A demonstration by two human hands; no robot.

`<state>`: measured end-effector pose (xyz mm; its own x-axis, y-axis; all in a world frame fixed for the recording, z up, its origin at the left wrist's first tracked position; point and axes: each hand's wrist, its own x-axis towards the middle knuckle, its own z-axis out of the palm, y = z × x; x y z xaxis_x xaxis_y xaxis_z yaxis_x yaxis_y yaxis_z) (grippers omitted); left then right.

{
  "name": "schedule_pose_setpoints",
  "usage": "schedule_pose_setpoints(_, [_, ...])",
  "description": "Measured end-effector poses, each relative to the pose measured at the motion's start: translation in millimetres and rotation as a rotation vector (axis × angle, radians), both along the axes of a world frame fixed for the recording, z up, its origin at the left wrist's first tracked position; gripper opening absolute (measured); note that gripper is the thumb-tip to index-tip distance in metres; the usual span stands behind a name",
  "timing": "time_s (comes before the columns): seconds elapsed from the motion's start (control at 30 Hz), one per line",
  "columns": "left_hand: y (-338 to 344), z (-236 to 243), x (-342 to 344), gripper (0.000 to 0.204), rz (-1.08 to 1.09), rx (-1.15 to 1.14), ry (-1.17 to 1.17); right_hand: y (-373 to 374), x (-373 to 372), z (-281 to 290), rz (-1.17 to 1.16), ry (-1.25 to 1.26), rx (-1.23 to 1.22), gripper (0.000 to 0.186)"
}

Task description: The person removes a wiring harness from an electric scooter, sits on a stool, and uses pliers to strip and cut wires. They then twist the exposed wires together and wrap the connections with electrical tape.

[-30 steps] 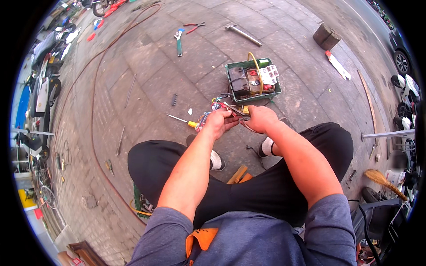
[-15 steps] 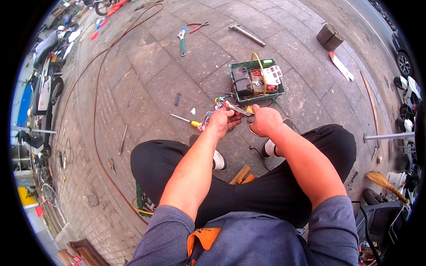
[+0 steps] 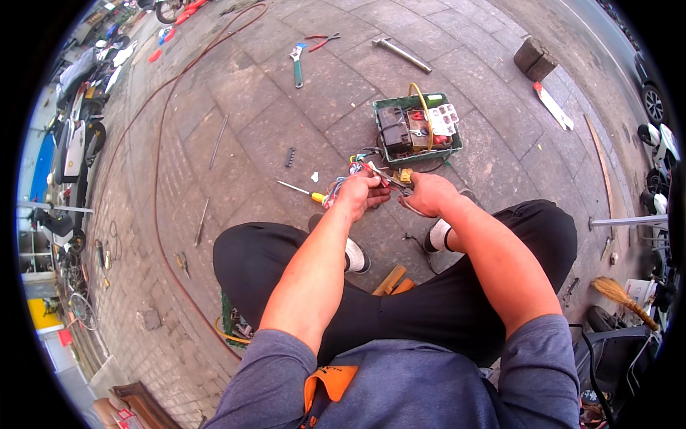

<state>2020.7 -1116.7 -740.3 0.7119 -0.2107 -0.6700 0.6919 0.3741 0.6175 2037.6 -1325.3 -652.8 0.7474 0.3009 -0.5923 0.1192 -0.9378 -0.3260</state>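
Coloured wires (image 3: 333,191) are being pinched by the left hand (image 3: 356,196); a metal plier-like tool (image 3: 395,181), pointing toward ten o'clock, is being gripped by the right hand (image 3: 433,194).

Single head cam: left unit of a side-by-side pair, wide fisheye, upright, unmirrored. Looks steeply down and forward from above the wearer's shirt (image 3: 407,382), which is closest and fills bottom centre. Forearms (image 3: 304,275) run up from there; left hand (image 3: 361,195) and right hand (image 3: 431,194) sit near frame centre, mid-range. Crate (image 3: 433,154) a bit beyond, hammer (image 3: 404,56) farther, toward top. Coverage reaches scooters (image 3: 74,154) at left rim, car (image 3: 652,100) at right. Edges bend outward; corners black.
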Motion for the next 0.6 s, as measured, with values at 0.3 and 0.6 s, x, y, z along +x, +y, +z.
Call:
schedule_pose_setpoints(0.3, [-1.6,5.9,1.2,0.015,-0.013,0.005,0.01,-3.6,-0.6,-20.9,-0.009,0.007,0.058,0.064])
schedule_pose_setpoints(0.6, [6.4,3.2,1.0,0.016,-0.059,-0.035,-0.021,-9.9,6.5,-37.8,0.023,0.085,0.164,0.064])
